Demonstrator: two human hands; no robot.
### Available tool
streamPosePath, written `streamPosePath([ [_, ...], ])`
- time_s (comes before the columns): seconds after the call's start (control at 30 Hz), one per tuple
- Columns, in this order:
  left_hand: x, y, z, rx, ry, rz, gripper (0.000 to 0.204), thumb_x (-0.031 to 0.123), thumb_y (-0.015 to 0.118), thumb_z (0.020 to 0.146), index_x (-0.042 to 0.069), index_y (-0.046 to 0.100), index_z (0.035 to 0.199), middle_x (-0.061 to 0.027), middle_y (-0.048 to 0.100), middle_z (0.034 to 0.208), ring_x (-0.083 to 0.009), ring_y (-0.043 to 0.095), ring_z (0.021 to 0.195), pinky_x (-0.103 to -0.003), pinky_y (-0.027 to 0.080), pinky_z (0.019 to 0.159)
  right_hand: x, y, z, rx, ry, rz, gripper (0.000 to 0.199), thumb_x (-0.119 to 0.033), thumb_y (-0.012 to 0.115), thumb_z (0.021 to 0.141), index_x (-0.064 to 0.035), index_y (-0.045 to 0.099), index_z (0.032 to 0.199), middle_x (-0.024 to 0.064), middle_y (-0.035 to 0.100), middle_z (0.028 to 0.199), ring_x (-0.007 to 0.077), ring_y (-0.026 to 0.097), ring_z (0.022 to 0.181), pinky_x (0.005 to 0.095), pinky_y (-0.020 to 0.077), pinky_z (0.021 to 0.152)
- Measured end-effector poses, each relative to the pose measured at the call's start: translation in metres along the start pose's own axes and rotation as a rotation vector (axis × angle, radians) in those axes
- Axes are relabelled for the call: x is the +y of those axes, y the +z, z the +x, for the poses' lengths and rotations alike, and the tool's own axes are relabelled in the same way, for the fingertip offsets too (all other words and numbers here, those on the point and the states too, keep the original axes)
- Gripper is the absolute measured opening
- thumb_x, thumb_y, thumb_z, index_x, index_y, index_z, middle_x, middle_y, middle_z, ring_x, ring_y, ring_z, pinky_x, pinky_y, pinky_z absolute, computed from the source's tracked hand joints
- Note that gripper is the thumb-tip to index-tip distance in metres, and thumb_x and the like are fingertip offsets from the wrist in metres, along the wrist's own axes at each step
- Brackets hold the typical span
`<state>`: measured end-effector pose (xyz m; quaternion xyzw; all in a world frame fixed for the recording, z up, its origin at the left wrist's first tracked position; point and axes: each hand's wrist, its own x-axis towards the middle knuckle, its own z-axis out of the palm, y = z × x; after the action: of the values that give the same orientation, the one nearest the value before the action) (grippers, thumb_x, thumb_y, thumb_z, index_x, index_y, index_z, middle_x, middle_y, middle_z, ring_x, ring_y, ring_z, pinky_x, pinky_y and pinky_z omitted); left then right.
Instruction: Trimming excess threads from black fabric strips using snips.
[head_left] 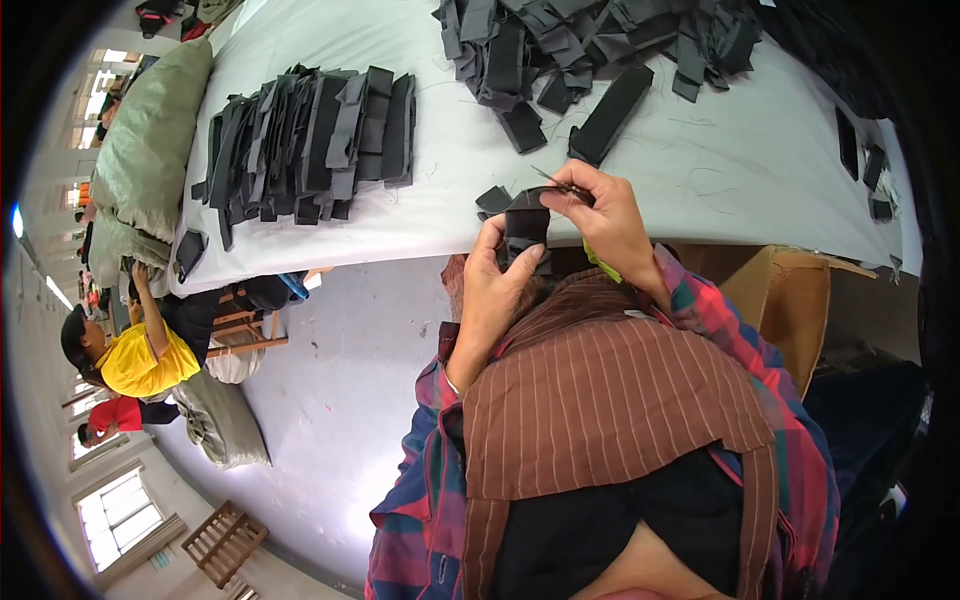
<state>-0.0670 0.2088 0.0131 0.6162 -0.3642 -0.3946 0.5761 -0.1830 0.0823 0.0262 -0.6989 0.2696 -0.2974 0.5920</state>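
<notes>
The room is a large workshop with a grey floor; a long table covered in pale cloth runs across the far side of my view. At far left, two other people in yellow and red tops work beside grey-green sacks. Left of centre on the table lies a tidy row of black fabric strips; further right, at the far edge, sits a loose heap of the same strips, with one long strip lying apart, angled towards me.

My left hand is closed around a black fabric piece, thumb on its near face, holding it upright at the table's near edge. The piece's long axis runs near-to-far, its top end just above my left fingers. My right hand meets that top end from the right, fingers pinched on small thread snips whose tips touch the fabric. Both hands touch the piece; the left carries it. A brown cardboard box stands at near right, below the table.
</notes>
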Motion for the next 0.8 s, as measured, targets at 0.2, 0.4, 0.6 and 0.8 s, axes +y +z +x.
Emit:
streamPosePath([
  [0.2,0.006,0.000,-0.006,-0.086,-0.125,-0.198,0.041,-0.002,0.052,0.085,-0.003,0.040,0.124,-0.0102,0.051,0.115,-0.0133,0.057,0.097,-0.025,0.045,0.084,0.002,0.003,0.007,0.044,0.074,0.187,0.009,-0.007,0.064,0.085,-0.0005,0.060,0.082,-0.0042,0.054,0.070,0.0014,0.044,0.068,0.0187,0.0352,0.060],
  [0.4,0.012,-0.008,-0.004,-0.071,-0.207,-0.379,0.039,-0.005,0.042,0.077,-0.002,0.043,0.116,-0.0146,0.056,0.099,-0.0208,0.062,0.077,-0.030,0.053,0.070,-0.007,0.004,0.008,0.053,0.225,0.403,0.009,-0.011,0.065,0.085,-0.0027,0.062,0.082,-0.0057,0.053,0.069,0.0021,0.042,0.061,0.0202,0.0341,0.053],
  [0.6,0.015,-0.009,-0.003,-0.042,-0.243,-0.567,0.020,0.004,0.039,0.082,0.002,0.045,0.101,-0.0115,0.055,0.083,-0.0142,0.051,0.055,-0.023,0.034,0.039,-0.003,0.006,0.006,-0.023,0.359,0.577,0.012,-0.014,0.067,0.085,-0.0092,0.059,0.077,-0.0102,0.044,0.064,-0.0013,0.028,0.051,0.0184,0.0214,0.043],
  [0.8,0.011,-0.008,-0.002,0.037,-0.334,-0.518,0.015,0.010,0.047,0.089,0.005,0.045,0.103,-0.0091,0.055,0.078,-0.0127,0.050,0.053,-0.020,0.033,0.039,-0.010,0.007,0.005,-0.036,0.348,0.532,0.012,-0.015,0.067,0.085,-0.0081,0.060,0.077,-0.0098,0.044,0.063,-0.0009,0.030,0.052,0.0183,0.0226,0.044],
])
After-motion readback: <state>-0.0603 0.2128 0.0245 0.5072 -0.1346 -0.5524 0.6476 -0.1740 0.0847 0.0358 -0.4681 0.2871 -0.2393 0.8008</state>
